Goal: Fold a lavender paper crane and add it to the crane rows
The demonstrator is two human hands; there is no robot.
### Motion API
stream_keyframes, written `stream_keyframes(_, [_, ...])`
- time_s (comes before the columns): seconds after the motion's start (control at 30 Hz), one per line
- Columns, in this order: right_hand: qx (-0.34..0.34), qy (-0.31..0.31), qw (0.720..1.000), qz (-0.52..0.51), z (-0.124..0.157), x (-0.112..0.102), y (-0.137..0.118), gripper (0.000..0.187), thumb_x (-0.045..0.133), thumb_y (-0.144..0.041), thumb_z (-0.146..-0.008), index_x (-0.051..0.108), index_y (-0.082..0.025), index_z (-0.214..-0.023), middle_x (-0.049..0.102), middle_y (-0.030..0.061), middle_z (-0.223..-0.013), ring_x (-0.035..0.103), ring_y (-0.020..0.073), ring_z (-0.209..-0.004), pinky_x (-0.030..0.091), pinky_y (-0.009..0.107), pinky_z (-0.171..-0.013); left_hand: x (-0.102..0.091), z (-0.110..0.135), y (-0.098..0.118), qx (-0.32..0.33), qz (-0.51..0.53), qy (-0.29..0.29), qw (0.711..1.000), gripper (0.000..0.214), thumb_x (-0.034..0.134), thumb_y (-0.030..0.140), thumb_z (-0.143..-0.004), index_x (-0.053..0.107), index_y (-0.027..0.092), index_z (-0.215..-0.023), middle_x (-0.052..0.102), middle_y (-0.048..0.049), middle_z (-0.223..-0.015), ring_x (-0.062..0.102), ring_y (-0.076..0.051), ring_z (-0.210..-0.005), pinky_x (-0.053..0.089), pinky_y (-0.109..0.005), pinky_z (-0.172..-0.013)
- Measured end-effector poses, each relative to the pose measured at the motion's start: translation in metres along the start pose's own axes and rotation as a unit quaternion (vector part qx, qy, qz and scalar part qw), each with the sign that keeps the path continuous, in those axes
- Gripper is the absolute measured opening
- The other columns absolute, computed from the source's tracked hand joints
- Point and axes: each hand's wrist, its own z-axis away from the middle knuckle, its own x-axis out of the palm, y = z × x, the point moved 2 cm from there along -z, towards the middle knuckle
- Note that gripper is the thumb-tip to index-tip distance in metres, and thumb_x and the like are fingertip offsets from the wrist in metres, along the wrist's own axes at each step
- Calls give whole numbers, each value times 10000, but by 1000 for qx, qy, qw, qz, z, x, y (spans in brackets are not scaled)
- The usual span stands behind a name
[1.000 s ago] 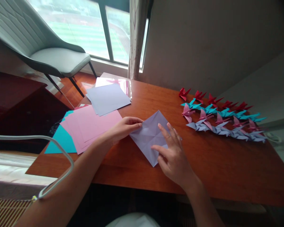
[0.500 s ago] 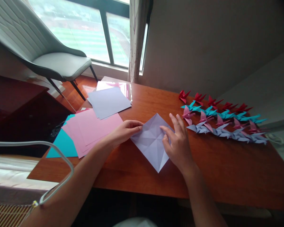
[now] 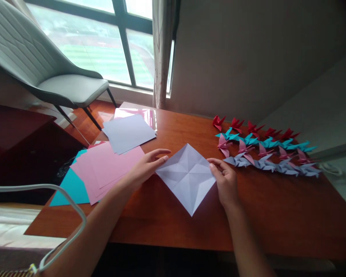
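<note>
A pale lavender square of origami paper (image 3: 187,181) lies turned like a diamond on the wooden table, with crossing creases that meet at its middle. My right hand (image 3: 226,179) grips its right corner between thumb and fingers. At the left corner is my left hand (image 3: 148,165), its thumb and forefinger apart beside the paper's upper left edge; whether the thumb touches the sheet I cannot tell. To the right stand rows of folded paper cranes: red cranes (image 3: 236,124) at the back, then turquoise cranes (image 3: 250,139), pink cranes (image 3: 245,148) and lavender cranes (image 3: 265,163).
Pink sheets (image 3: 112,169) overlap turquoise sheets (image 3: 69,188) on the left of the table (image 3: 167,227). Lavender sheets (image 3: 129,132) partly cover a clear plastic packet (image 3: 148,113). A white cable (image 3: 72,198) curves past my left forearm. A grey chair (image 3: 72,86) stands near the window.
My right hand has gone from lying over the paper to gripping its right corner. My left thumb and forefinger have parted. The whole view has shifted slightly.
</note>
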Motion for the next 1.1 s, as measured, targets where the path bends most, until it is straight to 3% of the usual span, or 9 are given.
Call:
stream_keyframes(0.13, [13,46,998,-27,-3,-3,6,266,720,-393,-785,750,-203,-970,755,66,-993,679,248,-943,506,352,-820,3,9,8,-17,51,-63,997,642,667,542,-839,544,233,-1388,703,-91,-1092,654,-233,-936,494,-302,-749])
stream_keyframes(0.27, [47,45,994,-86,-4,-2,9,272,744,-390,-763,751,-201,-959,757,51,-919,678,223,-848,512,328,-757,5,13,12,19,70,-161,984,742,771,421,-789,475,262,-1450,650,-106,-1279,636,-258,-1071,505,-330,-860])
stream_keyframes(0.33, [57,37,992,-104,-3,-1,8,282,752,-391,-756,749,-195,-958,755,49,-889,676,216,-808,513,320,-725,7,12,12,40,76,-184,979,797,811,357,-758,454,271,-1466,636,-104,-1313,619,-265,-1126,497,-334,-901])
stream_keyframes(0.47, [53,23,993,-104,1,2,3,306,749,-408,-755,745,-178,-957,754,61,-881,680,224,-802,521,332,-722,11,10,10,64,105,-185,975,889,841,296,-720,409,271,-1496,641,-115,-1315,619,-286,-1161,504,-362,-926])
stream_keyframes(0.7, [17,32,997,-73,3,4,1,301,731,-417,-778,743,-188,-972,754,63,-901,688,241,-845,526,353,-755,16,8,8,85,110,-169,976,968,868,366,-680,385,275,-1514,599,-131,-1394,574,-322,-1256,498,-375,-979])
stream_keyframes(0.97, [2,19,999,-49,5,5,-4,304,715,-441,-797,749,-195,-973,760,69,-971,690,251,-901,528,363,-797,19,7,2,84,77,-182,977,918,842,273,-725,372,297,-1513,589,-102,-1404,577,-276,-1254,473,-367,-1031])
stream_keyframes(1.1, [0,12,998,-57,7,7,-8,333,712,-478,-802,746,-198,-981,758,70,-980,689,250,-892,533,356,-777,21,6,1,93,62,-158,981,896,836,298,-730,386,265,-1504,611,-115,-1368,601,-275,-1202,494,-364,-990])
